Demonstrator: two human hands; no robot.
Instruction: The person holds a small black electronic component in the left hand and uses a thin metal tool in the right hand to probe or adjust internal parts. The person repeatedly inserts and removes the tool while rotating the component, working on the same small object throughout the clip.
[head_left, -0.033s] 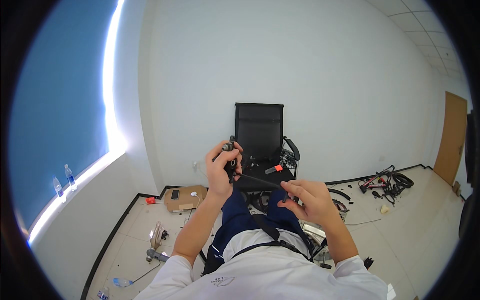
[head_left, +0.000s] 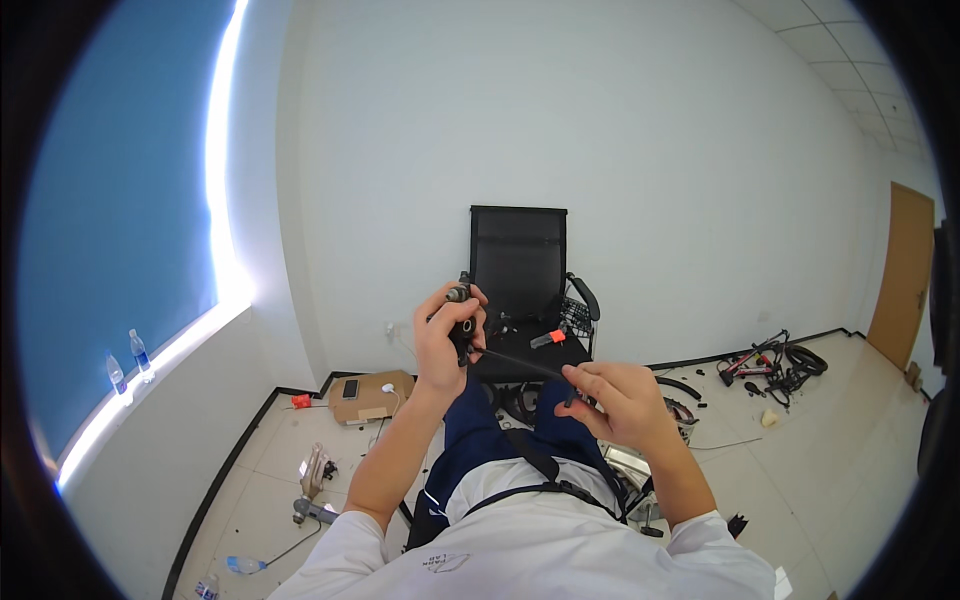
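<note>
My left hand point(head_left: 437, 345) is raised in front of the chair, fingers wrapped round a small black mechanical part point(head_left: 463, 328) with a metal-ended barrel on top. Its exact kind does not show, and my fingers cover much of it. Lower and to the right, my right hand point(head_left: 622, 398) pinches a thin black hex key point(head_left: 522, 362) between thumb and fingers. The key's long arm slants up to the left and meets the underside of the part. Its short bent end sticks out below my right fingers.
Ahead stands a black mesh office chair point(head_left: 518, 262) with an orange-and-black item point(head_left: 548, 339) on its seat. Bicycle parts point(head_left: 765, 365) lie on the floor at right. A cardboard piece point(head_left: 368, 408) bearing a phone point(head_left: 350, 389) lies at left, bottles point(head_left: 140, 348) on the windowsill.
</note>
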